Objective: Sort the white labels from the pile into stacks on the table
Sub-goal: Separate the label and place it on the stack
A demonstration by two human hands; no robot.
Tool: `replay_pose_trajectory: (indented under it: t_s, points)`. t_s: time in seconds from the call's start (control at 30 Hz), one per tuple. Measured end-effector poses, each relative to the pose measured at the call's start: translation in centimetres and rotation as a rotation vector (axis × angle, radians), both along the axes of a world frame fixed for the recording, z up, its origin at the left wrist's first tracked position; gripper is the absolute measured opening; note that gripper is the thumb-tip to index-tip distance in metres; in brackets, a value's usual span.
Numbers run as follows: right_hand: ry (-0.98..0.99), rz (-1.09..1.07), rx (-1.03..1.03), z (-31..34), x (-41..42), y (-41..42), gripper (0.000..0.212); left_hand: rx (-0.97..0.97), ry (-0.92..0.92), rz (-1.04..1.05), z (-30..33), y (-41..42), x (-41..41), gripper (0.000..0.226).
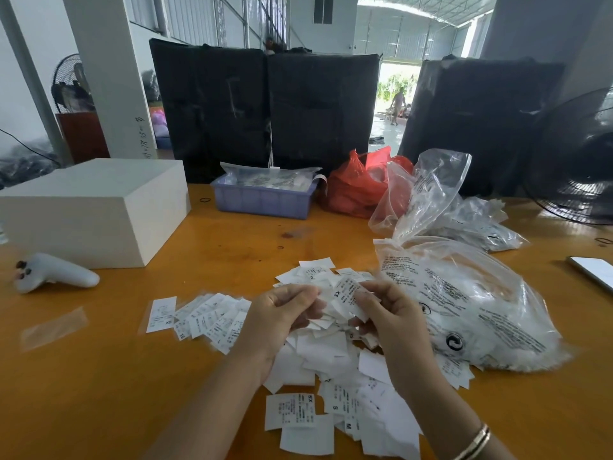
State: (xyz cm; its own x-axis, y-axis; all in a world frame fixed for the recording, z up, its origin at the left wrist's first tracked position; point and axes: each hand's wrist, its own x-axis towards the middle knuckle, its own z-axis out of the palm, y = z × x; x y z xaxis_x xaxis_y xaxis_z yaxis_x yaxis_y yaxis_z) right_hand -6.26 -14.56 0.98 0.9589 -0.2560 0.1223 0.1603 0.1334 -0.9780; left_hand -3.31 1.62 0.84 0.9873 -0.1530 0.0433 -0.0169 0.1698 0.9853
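A loose pile of white labels [335,363] covers the orange table [116,376] in front of me. My left hand [282,313] and my right hand [384,313] are raised just above the pile, fingers curled. Between them they hold a small bunch of labels [346,298]; the top one reads "XS". A fanned row of sorted labels [205,318] lies to the left of my left hand. More labels, marked XS, S and M, lie near the table's front edge [298,411].
A large clear bag [471,303] full of labels lies right of the pile, with more clear bags [431,194] and a red bag [358,187] behind. A white box [93,210], a white controller [56,273], a blue bin [265,197] and a phone [593,270] sit around.
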Motion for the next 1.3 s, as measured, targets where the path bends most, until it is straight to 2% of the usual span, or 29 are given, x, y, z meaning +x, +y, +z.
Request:
replay_pose_trajectory:
  t_s: [0.23,0.53,0.67,0.8,0.93,1.03,1.3]
  points:
    - [-0.010,0.018,0.015,0.05,-0.19,0.30,0.006,-0.008,-0.022,-0.018,-0.09,0.06,0.08,0.031]
    - [0.026,0.064,-0.083,-0.38,0.09,0.49,0.002,0.025,-0.005,-0.025,-0.26,-0.24,0.16,0.037]
    - [0.031,0.114,-0.160,-0.43,0.07,0.64,0.005,0.035,0.001,-0.031,-0.31,-0.25,0.18,0.032]
    - [0.028,0.142,-0.257,-0.47,0.01,0.76,0.006,0.045,0.007,-0.067,-0.33,-0.31,0.08,0.017]
    - [0.017,0.063,-0.087,-0.12,-0.01,0.22,0.007,0.023,0.032,-0.015,-0.49,-0.19,0.27,0.009]
    - [0.020,0.043,0.070,0.16,-0.13,-0.20,0.004,-0.006,0.035,0.011,-0.33,-0.09,0.24,0.016]
    - [-0.018,0.086,0.146,-0.09,-0.01,0.36,0.012,-0.024,0.004,0.024,-0.39,-0.09,0.33,0.025]
